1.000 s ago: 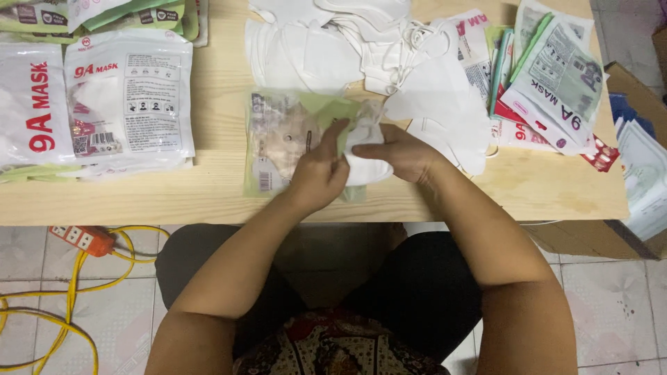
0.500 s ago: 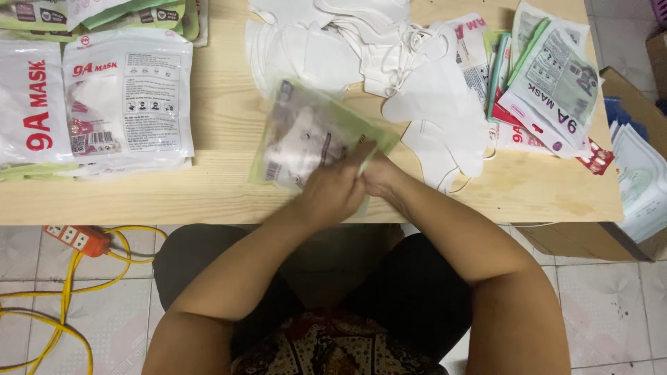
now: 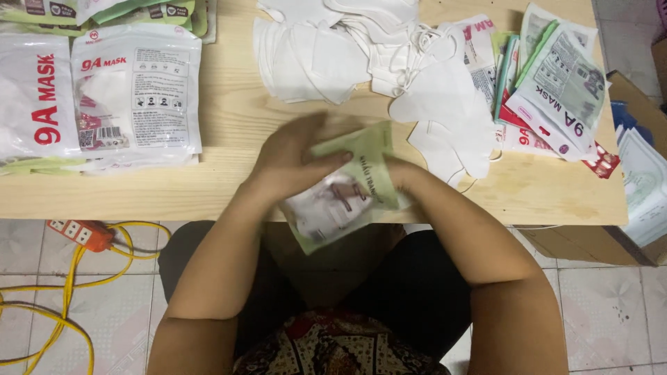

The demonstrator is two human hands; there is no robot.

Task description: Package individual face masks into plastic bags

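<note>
A clear plastic packet with a green edge point(image 3: 344, 198), holding a white mask, is tilted over the near edge of the wooden table point(image 3: 229, 125). My left hand point(image 3: 292, 160) lies flat on its top with the fingers spread across the green flap. My right hand point(image 3: 403, 177) grips the packet's right side from underneath and is mostly hidden behind it. A heap of loose white masks point(image 3: 361, 48) lies just beyond my hands.
Filled mask packets point(image 3: 135, 94) are stacked at the table's left. Empty printed packets point(image 3: 556, 90) fan out at the right, next to a cardboard box point(image 3: 639, 173). On the tiled floor at the left lie an orange power strip point(image 3: 80, 235) and a yellow cable point(image 3: 42, 305).
The packet has been turned over and pulled toward me, from lying flat mid-table to hanging over the near edge. Both hands moved with it; the left now covers its top.
</note>
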